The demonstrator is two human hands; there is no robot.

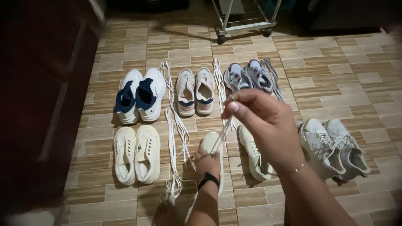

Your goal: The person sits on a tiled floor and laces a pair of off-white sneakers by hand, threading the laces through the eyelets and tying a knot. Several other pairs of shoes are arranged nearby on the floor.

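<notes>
Dim, warm indoor light falls on the tiled floor from above; the shoes cast soft, short shadows; the left edge sinks into near-black (smeared by motion blur); the raised right hand looks slightly soft; corners darken.

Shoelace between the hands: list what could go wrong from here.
1. The right hand pinches only the tip of the shoelace, drawn taut up from the cream shoe; it may slip free.
2. The left hand rests on that shoe; a harder pull could tip it against its partner shoe.
3. Loose white laces lie on the floor beside the left forearm and might snag.
</notes>
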